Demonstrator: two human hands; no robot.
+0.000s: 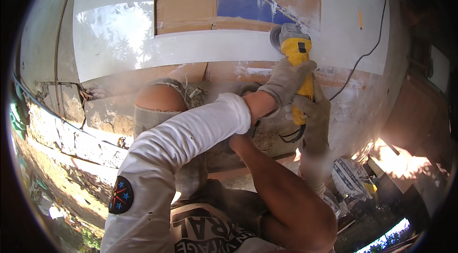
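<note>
Head view: gloved left hand (287, 77) and right hand (316, 112) both grip the yellow angle grinder (295, 51), disc (275, 38) near the lower edge of the white sheet's (210, 48) opening, cardboard (186, 7) showing through. Looks like edge cutting or trimming; next move calls for steady two-handed guiding.

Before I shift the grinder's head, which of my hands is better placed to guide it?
Probably your left hand: it grips the yellow grinder farther forward, nearer the disc. Your right hand holds the body farther back, so it seems better placed for steadying the rear.
</note>
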